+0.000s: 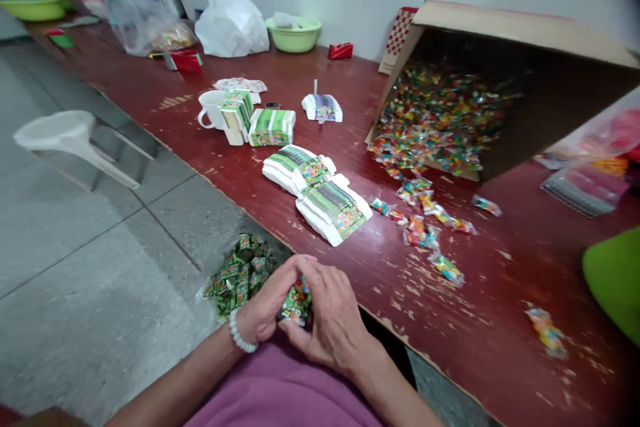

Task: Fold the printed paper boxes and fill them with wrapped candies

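Note:
Both my hands are cupped around a small printed candy box (296,305) just off the table's near edge. My left hand (270,300) presses on its left side, a beaded bracelet on the wrist. My right hand (333,307) curves over its top and right side, so much of the box is hidden. Below and left of my hands sits a clear bag of filled green boxes (243,273). Beyond them on the table lie fanned stacks of flat green cartons (333,207). Wrapped candies (420,230) are scattered to the right.
A large cardboard box (505,17) on its side spills wrapped candies at the right. A white mug (213,110), banded carton bundles (273,128) and a green basin (295,37) stand farther back. A green rounded object (617,283) is at the right edge, a white stool (60,130) at left.

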Action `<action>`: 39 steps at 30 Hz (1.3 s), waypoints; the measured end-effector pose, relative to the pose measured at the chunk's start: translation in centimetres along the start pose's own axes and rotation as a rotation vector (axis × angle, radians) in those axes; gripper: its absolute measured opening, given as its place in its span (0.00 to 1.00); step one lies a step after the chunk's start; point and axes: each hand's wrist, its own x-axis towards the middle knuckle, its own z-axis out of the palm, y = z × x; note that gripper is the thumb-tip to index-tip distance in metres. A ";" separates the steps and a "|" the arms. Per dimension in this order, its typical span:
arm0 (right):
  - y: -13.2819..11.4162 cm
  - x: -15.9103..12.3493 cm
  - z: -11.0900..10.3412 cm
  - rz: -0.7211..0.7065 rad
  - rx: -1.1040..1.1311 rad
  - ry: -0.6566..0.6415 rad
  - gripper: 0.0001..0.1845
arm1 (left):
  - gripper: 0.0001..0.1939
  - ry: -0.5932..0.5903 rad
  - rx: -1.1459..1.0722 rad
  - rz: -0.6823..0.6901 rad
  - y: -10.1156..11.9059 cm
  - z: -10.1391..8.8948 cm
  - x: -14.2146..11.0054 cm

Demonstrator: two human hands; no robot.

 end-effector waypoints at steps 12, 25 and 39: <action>-0.6 1.8 2.1 0.064 0.012 -0.052 0.33 | 0.10 -0.045 0.050 -0.009 -0.3 -1.4 -0.6; 7.7 5.0 -2.3 0.255 -0.084 0.314 0.31 | 0.29 0.311 0.174 0.002 0.8 -9.5 2.0; 13.8 5.5 -2.6 0.430 -0.293 0.203 0.50 | 0.31 0.248 0.178 0.151 2.2 -9.4 0.3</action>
